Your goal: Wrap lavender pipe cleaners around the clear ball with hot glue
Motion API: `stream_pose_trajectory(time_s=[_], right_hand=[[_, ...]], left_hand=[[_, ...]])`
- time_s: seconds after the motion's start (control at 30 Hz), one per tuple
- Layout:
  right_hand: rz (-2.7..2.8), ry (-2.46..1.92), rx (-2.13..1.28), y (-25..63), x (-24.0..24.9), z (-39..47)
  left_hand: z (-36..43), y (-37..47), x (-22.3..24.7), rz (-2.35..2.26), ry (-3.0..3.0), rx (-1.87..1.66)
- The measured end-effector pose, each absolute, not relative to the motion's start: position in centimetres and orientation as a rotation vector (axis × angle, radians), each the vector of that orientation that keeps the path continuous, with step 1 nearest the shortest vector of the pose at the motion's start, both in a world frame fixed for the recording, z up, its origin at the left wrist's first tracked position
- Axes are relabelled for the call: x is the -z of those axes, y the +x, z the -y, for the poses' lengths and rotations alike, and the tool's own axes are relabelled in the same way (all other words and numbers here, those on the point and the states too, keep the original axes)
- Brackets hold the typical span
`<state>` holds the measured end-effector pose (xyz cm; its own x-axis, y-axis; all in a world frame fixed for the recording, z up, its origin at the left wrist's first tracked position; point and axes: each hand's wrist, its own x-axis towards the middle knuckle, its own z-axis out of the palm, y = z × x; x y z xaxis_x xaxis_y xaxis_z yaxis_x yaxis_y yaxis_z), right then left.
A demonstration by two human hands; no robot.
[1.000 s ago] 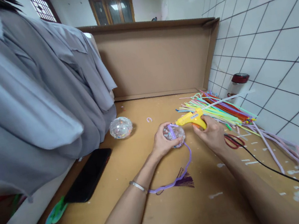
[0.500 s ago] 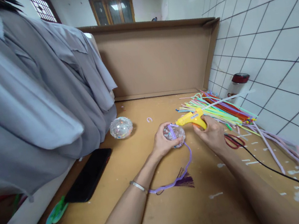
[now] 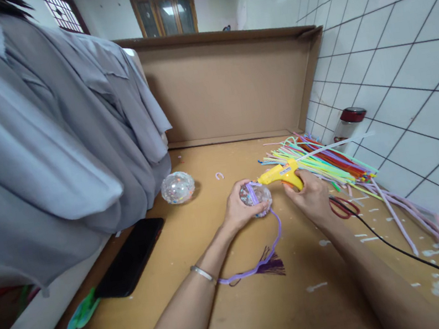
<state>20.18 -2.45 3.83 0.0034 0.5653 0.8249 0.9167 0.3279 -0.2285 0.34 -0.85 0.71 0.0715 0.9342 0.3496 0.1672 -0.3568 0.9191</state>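
My left hand (image 3: 240, 207) is closed around a small clear bowl-like piece (image 3: 262, 195) with purple strips on it. A purple pipe cleaner (image 3: 280, 233) trails from its edge and curves down to my left wrist, passing a dark purple tassel (image 3: 273, 266) on the table. My right hand (image 3: 310, 194) grips a yellow glue gun (image 3: 277, 173), its nozzle at the upper right rim of the clear piece. A pale glue stick (image 3: 326, 147) sticks out of the gun's back. Another clear bowl-like piece (image 3: 178, 187) stands on the table to the left.
Colourful pipe cleaners (image 3: 319, 159) lie by the tiled wall, near red-handled scissors (image 3: 345, 207) and a red-lidded jar (image 3: 349, 123). A black cord (image 3: 402, 252) runs along the right. A black phone (image 3: 131, 258) lies left, beside hanging grey cloth (image 3: 70, 127). Cardboard (image 3: 228, 90) stands behind.
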Motion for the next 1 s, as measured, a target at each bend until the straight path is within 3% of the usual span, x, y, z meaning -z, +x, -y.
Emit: stream_pose_trajectory(time_s=[1.0], right_hand=[[1.692,-1.361,0.469,20.23,-3.98,2.58]], left_hand=[[1.25,0.36,-1.20,-1.097,1.620,-1.363]])
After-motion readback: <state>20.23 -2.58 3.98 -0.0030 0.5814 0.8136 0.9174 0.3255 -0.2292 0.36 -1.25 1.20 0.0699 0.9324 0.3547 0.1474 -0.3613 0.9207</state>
